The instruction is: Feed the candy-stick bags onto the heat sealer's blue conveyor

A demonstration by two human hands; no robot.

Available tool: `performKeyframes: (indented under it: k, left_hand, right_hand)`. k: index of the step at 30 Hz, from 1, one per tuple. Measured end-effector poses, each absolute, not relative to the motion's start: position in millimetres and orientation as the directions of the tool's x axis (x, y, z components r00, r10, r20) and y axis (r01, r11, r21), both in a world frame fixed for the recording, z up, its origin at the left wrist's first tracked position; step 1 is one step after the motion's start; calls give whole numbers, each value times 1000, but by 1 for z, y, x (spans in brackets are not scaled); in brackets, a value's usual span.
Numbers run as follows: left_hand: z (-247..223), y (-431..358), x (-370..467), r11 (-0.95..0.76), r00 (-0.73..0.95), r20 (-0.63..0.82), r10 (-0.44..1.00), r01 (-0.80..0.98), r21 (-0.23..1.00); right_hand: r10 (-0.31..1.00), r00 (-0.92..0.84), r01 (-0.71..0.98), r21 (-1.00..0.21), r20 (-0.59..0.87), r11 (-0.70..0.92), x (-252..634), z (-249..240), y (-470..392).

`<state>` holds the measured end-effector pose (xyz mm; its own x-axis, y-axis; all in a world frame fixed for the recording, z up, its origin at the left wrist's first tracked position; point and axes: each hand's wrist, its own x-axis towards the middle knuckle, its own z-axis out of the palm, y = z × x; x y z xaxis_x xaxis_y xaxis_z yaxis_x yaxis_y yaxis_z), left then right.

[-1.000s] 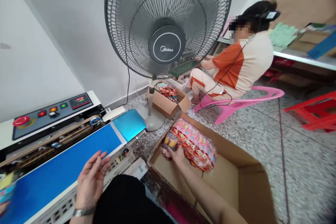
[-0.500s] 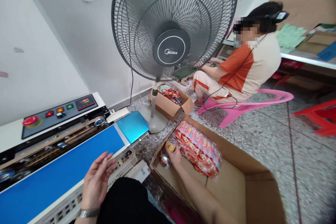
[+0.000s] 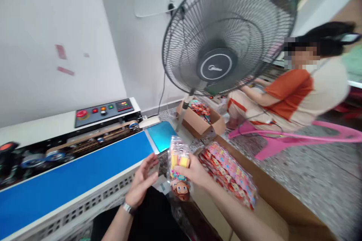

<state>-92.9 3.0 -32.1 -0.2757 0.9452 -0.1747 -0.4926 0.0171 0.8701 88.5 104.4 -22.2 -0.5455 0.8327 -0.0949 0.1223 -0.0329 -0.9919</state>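
My right hand (image 3: 195, 171) is closed on a clear plastic packet (image 3: 181, 190) printed with a brown-haired cartoon figure and yellow pieces. It holds the packet upright above the near left edge of a cardboard box (image 3: 285, 211). To its left is my left hand (image 3: 143, 180), empty, with fingers apart and palm turned toward the packet. A watch (image 3: 128, 208) is on that wrist. Inside the box lies a row of overlapping pink and red packets (image 3: 230, 175), partly behind my right forearm.
On the left runs a machine with a blue conveyor belt (image 3: 85, 177) and a control panel (image 3: 103, 112). A bright blue plate (image 3: 161, 135) sits at the belt's end. A standing fan (image 3: 216, 66), a smaller carton (image 3: 195, 120) and a person on a pink chair (image 3: 271, 139) are beyond.
My right hand has lifted the packet out of the box and brought it near my left hand. The left hand has moved right. My view has turned left.
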Motion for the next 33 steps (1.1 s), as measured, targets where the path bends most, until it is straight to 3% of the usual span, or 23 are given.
performKeyframes:
  k: [3, 7, 10, 17, 23, 26, 30, 33]
  left_hand:
    - [-31, 3, -93, -83, -304, -137, 943, -612, 787]
    - [-35, 2, -111, -213, -504, -213, 837, -658, 722]
    - [-35, 0, -123, -287, -577, -245, 779, -676, 679]
    - [-33, 1, -136, -367, -673, -259, 692, -639, 676]
    - [-40, -2, -147, -372, -710, -294, 639, -621, 690]
    - [-43, -4, -150, -384, -719, -305, 625, -623, 681]
    - [-43, -5, -152, -382, -713, -309, 629, -631, 675]
    - [-40, -4, -152, -382, -713, -306, 631, -628, 678]
  right_hand:
    - [715, -693, 164, -986, -98, 23, 29, -12, 101]
    - [784, -621, 282, -930, 12, 237, -23, -14, 94]
    - [813, -569, 273, -905, 122, 327, -39, -20, 94]
    - [762, -639, 170, -945, 109, 278, -53, -31, 98]
    - [815, -580, 42, -998, 15, 48, -64, -35, 142]
    - [862, -503, 205, -978, -70, 40, -70, -45, 176]
    - [915, -402, 511, -835, -23, 204, -85, -56, 206]
    - [905, -426, 574, -778, -17, 256, -100, -55, 210]
